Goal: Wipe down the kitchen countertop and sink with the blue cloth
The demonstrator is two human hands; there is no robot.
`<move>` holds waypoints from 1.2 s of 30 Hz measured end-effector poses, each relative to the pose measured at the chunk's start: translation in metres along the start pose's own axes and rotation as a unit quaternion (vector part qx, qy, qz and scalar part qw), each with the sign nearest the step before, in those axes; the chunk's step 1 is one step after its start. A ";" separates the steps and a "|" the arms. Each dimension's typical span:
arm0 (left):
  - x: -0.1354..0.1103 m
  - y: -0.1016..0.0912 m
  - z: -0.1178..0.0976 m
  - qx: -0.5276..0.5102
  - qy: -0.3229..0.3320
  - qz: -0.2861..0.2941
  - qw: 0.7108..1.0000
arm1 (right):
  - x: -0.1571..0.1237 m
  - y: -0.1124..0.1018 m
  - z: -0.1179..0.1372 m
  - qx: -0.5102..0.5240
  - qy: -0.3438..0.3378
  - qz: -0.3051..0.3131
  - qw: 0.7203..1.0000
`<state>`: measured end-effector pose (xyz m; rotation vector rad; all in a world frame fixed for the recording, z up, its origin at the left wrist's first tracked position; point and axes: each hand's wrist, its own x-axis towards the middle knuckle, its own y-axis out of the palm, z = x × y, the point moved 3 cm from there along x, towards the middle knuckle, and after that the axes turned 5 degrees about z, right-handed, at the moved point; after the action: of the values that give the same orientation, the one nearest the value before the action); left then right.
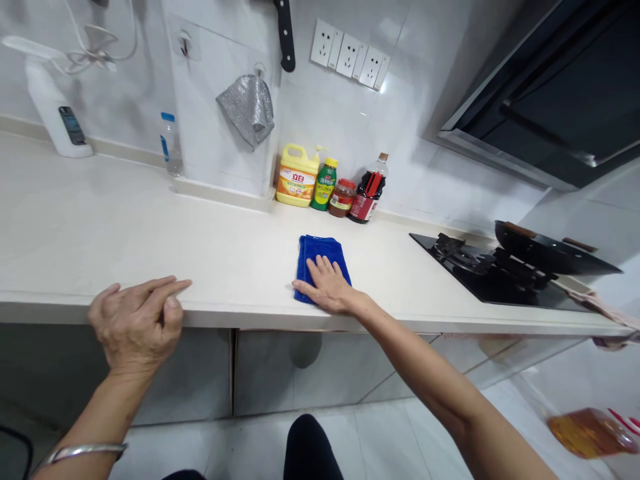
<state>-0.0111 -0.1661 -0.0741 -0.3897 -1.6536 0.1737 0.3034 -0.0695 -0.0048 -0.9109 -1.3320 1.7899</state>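
A folded blue cloth [317, 252] lies on the white countertop [100, 227] near its front edge. My right hand [327, 287] rests flat on the near part of the cloth, fingers stretched out and pressed onto it. My left hand [135, 320] hovers at the counter's front edge to the left, fingers loosely curled with the forefinger pointing right, and it holds nothing. A metal bangle sits on my left wrist.
Against the back wall stand a yellow detergent jug [297, 177], a green bottle [325, 183], a red-lidded jar [343, 197] and a dark sauce bottle [369, 190]. A gas hob [480, 267] with a black pan [545, 252] is at the right. A white spray bottle [55, 107] stands far left.
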 end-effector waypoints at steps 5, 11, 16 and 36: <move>-0.004 0.006 0.005 0.006 0.006 -0.030 1.000 | 0.001 0.012 0.006 -0.013 0.002 -0.018 1.000; -0.006 0.006 0.008 -0.006 0.012 -0.020 1.000 | -0.026 0.017 -0.004 -0.051 -0.064 -0.027 0.996; -0.008 0.003 0.009 -0.020 0.026 -0.008 0.999 | -0.056 0.018 -0.028 -0.107 -0.099 -0.055 0.988; -0.013 0.018 0.011 -0.019 0.055 -0.129 0.990 | -0.123 0.000 -0.116 -0.177 -0.269 -0.124 0.939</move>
<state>-0.0185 -0.1524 -0.0937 -0.2084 -1.5831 -0.0718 0.4634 -0.1214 -0.0152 -0.3995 -2.0651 1.6879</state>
